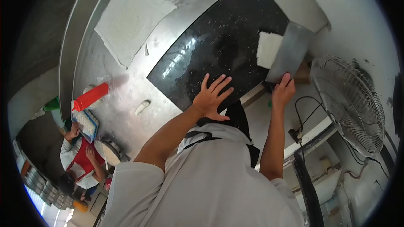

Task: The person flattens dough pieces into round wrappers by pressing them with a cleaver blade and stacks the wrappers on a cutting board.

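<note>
My right hand (283, 90) is closed at the lower end of a cleaver (290, 52), a wide grey metal blade; its handle is hidden in my grip. The blade lies along the right side of a small white dough sheet (268, 49), covering part of it, on the right part of a shiny black board (219, 38). My left hand (211, 98) is open, fingers spread, over the board's near edge. Whether its palm touches the board I cannot tell. A large thin white dough sheet (130, 17) with ragged edges lies on the metal table beyond.
The metal table (122, 117) carries a small white dough piece (142, 107) and a red squeeze bottle (91, 96). At the left, a co-worker (84, 159) in a red apron holds a blue-edged tray (87, 125). A wire-caged fan (351, 105) stands right, with cables below.
</note>
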Demonstrator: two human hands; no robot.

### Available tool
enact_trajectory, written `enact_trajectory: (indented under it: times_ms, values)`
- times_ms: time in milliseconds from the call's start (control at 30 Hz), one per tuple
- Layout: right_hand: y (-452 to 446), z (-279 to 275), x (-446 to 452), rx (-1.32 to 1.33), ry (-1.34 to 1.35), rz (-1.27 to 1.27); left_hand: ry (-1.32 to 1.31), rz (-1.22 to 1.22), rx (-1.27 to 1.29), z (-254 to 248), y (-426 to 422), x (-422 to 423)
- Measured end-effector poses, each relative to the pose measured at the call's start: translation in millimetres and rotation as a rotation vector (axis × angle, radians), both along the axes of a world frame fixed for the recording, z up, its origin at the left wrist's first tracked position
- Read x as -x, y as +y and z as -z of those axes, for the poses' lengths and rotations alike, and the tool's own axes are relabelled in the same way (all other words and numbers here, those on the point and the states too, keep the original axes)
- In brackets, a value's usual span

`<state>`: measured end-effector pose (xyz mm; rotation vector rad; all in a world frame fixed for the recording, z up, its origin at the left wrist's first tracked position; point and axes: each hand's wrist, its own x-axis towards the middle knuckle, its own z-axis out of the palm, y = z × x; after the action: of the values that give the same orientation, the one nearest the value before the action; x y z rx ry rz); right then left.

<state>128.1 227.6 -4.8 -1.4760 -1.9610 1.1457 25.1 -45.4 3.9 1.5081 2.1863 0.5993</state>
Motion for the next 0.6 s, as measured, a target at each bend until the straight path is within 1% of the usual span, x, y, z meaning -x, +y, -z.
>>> enact_trajectory:
  times_ms: [33, 67, 133, 167, 233, 333, 400, 467, 533, 567, 600]
  values:
    - [0, 27, -8, -0.138, -0.108, -0.048, -0.018, 0.036, 0.004, -1, 1, 3]
    - [0, 46, -25, -0.148, -0.178, -0.107, -0.028, 0.072, -0.001, 1, 1, 7]
    - [-7, 41, -35, -0.182, -0.313, -0.237, -0.060, 0.078, -0.075, 4, 3, 8]
    - [-7, 41, -35, -0.086, -0.270, -0.182, -0.065, 0.081, -0.103, 8, 4, 10]
    - [-36, 3, -40, 0.131, -0.216, -0.034, -0.073, 0.079, -0.155, 5, -7, 2]
    - [-78, -19, -61, 0.209, -0.002, 0.154, -0.025, 0.067, -0.304, 9, 3, 15]
    - [-114, -32, -93, 0.214, -0.015, 0.171, -0.068, 0.075, -0.379, 9, 7, 16]
    - [-153, -41, -121, 0.231, 0.004, 0.217, -0.408, -0.123, -0.457, 24, 17, 33]
    - [-197, -45, -157, 0.268, 0.039, 0.266, -0.846, -0.521, -0.567, 3, 41, 48]
    - [-213, -43, -171, 0.290, 0.019, 0.294, -0.538, -0.515, -0.548, -9, 42, 51]
    - [-229, -39, -185, 0.321, 0.000, 0.322, -0.278, -0.410, -0.455, -2, 29, 37]
